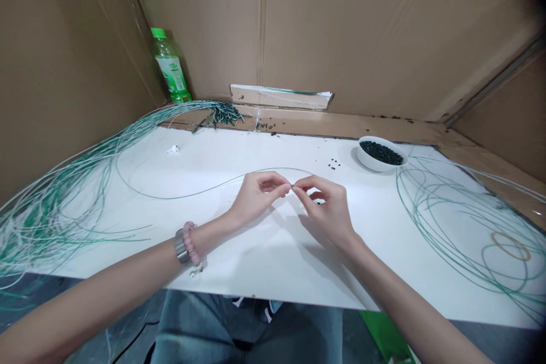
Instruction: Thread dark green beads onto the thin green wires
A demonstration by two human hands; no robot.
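Hands: the left hand (258, 196) and right hand (327, 205) meet fingertip to fingertip above the tabletop (298, 284), thumbs and forefingers pinched, apparently on one thin dark-green strand; the exact grip point is too small to make out.
Single strand: the thin dark-green strand (170, 198) arcs over the white surface from the left and passes behind the fingers; this one looks in progress, and whether a dark piece sits on its tip cannot be told.
Left bundle: a thick sheaf of green and whitish strands (38, 210) sweeps along the left side, its far ends gathered in a tangle of dark-green tips (224, 114) by the cardboard wall; this looks like the share already done.
Right coil: loose loops of pale-green strand (416, 216) lie at the right, no dark tips visible on them; probably the share left.
Bowl: a round white bowl (375, 168) at the back right is well filled with small dark pieces (381, 152), so plenty seems to remain.
Loose bits: a few dark specks (333, 168) lie beside the bowl, to its left.
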